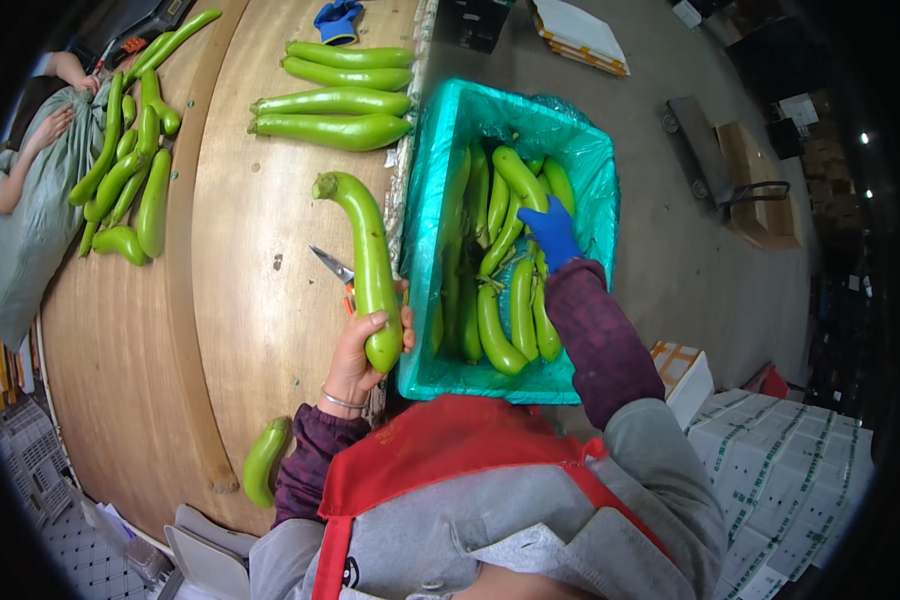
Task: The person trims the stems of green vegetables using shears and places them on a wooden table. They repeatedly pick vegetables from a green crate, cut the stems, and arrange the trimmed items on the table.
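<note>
My bare left hand (369, 337), a bangle on its wrist, grips the lower end of a long green eggplant (373, 255) above the table edge. Pointed steel snips (331, 262) with orange handles show behind that eggplant; whether my hand also holds them I cannot tell. In a blue glove, my right hand (553, 231) reaches into a crate (414, 300) lined with teal plastic film. Its fingers close around a curved green eggplant (520, 174) on top of the others. More green eggplants (499, 330) lie in the crate, their stems toward its middle.
Several eggplants (330, 112) lie side by side on the wooden table (270, 202); one more (265, 461) is near me. Beyond a wooden strip (187, 225) are a pile of eggplants (124, 180) and another person's hands (51, 127) on a sack (41, 217). White boxes (780, 465) stand behind right.
</note>
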`<move>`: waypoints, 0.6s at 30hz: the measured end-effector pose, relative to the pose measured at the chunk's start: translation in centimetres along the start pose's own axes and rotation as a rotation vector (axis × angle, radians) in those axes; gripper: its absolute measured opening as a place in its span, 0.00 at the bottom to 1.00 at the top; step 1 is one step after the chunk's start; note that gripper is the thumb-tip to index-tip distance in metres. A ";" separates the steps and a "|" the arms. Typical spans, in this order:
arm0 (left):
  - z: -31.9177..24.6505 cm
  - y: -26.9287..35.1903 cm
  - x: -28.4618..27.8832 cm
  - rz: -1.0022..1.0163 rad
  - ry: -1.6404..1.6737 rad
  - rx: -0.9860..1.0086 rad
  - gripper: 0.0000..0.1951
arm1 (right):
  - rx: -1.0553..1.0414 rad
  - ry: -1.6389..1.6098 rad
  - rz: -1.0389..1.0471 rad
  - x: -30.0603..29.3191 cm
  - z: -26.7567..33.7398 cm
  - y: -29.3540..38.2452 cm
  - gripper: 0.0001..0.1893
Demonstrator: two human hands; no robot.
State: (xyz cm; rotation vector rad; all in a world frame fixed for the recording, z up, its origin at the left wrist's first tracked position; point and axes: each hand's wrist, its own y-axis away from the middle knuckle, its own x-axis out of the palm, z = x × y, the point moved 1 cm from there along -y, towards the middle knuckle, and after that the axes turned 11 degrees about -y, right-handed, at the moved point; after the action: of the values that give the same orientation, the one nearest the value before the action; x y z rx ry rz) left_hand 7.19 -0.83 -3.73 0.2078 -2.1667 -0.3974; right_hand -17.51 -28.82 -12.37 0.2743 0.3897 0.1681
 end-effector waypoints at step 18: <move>-3.2 -0.1 4.5 0.487 -0.457 -0.169 0.32 | 0.028 -0.282 0.872 -10.1 12.4 14.3 0.18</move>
State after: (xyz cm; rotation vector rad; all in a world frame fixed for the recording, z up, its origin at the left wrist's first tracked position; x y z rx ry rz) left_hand 7.15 -2.93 1.40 -0.5461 -2.5083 -0.3649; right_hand -23.36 -20.29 6.39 0.4772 -0.0316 0.9687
